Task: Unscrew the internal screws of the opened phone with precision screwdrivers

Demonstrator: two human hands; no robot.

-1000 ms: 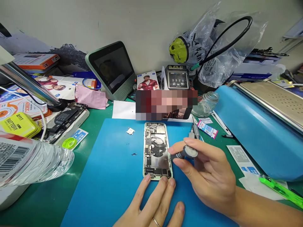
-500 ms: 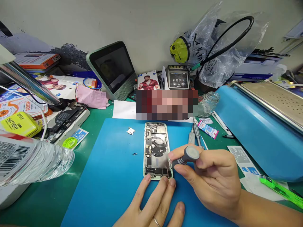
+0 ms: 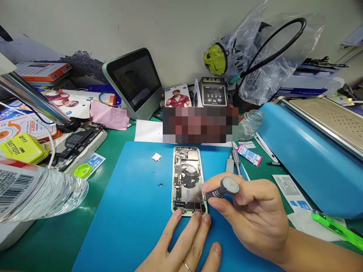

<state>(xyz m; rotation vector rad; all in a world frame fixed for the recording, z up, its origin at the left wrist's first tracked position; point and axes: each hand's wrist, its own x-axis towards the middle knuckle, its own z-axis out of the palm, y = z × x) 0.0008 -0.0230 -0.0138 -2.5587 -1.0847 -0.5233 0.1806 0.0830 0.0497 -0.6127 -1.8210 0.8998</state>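
Note:
An opened phone (image 3: 189, 181) with its inner parts bare lies upright-facing on the blue mat (image 3: 136, 226). My left hand (image 3: 184, 245) is open, its spread fingertips resting on the phone's bottom edge. Between the thumb and fingers of my right hand (image 3: 255, 211) is a grey screwdriver (image 3: 222, 189), tilted over the phone's lower right side. Its tip is hidden or too small to make out. Left of the phone lie a small silver metal plate (image 3: 156, 156) and a tiny dark part (image 3: 160, 184), with specks between them.
Grey screwdrivers (image 3: 236, 160) lie past the phone's right side. A plastic bottle (image 3: 42, 192) and another opened phone (image 3: 79, 143) are at left. A glass jar (image 3: 251, 124), a blue machine (image 3: 306, 166) and a green cutter (image 3: 337, 228) stand or lie at right.
Both hands, the screwdriver and the phone hold nearly the same places. Only a very slight shift of the camera view shows.

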